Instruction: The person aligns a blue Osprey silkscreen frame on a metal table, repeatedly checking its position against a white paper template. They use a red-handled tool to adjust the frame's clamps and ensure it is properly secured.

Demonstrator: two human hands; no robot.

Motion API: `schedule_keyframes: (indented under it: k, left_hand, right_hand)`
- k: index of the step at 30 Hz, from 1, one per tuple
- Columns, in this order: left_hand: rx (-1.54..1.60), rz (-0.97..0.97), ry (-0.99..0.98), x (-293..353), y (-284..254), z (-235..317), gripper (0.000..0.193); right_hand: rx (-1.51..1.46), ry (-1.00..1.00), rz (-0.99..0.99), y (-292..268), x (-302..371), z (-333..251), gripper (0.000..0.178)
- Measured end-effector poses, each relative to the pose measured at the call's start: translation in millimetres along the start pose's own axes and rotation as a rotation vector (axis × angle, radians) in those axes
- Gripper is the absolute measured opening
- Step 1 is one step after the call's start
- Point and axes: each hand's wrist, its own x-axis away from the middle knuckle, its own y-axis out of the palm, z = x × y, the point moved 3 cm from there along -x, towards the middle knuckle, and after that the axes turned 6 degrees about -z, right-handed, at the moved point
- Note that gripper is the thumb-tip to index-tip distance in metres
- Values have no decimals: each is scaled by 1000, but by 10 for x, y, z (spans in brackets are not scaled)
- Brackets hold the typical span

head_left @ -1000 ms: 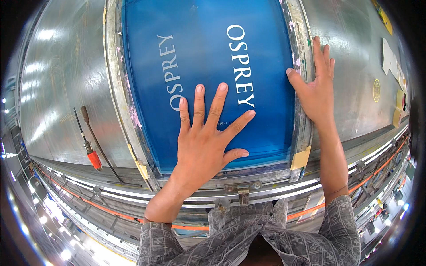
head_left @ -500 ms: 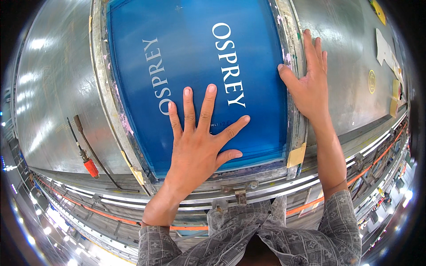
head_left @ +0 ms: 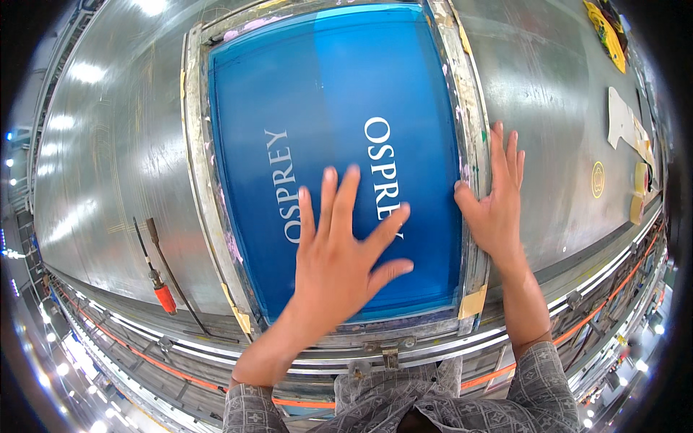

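Left hand (head_left: 333, 267), fingers splayed, is right over the blue silkscreen (head_left: 390, 86) (long axis roughly 12-to-6 o'clock), right hand's (head_left: 498, 213) spread across its 3 o'clock rail (head_left: 469, 130).

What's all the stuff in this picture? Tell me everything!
frame: one, silvery, middle
screen: one, blue, inside frame
lettering: two lines, white, on screen
tape: several patches, tan, on frame
table: one, grey, under frame
tool: one, red-handled, left
rod: one, dark, beside tool
bundle: one, yellow, upper right
mark: one, yellow, right
scrap: one, white, right
block: one, tan, right
rail: one, orange, low
lights: many, white, edges
shirt: one, grey, bottom
left hand: one, bare, over screen
right hand: one, bare, at frame's right side
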Motion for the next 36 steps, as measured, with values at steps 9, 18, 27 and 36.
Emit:
schedule_keyframes:
  k: [9, 18, 27, 36]
  left_hand:
    - [-141, 70, -35, -843, -17, -407, 74]
    - [-126, 5, -54, -992, -10, -527, 74]
    - [-110, 6, -67, -1013, 21, -586, 74]
    - [-104, 10, -69, -962, 24, -593, 73]
  right_hand:
    - [-24, 72, -119, -43, -303, -31, 88]
    - [-11, 75, -169, 35, -457, 1, 95]
    - [13, 60, -177, 72, -485, 4, 96]
    - [9, 59, -144, 93, -469, -19, 94]
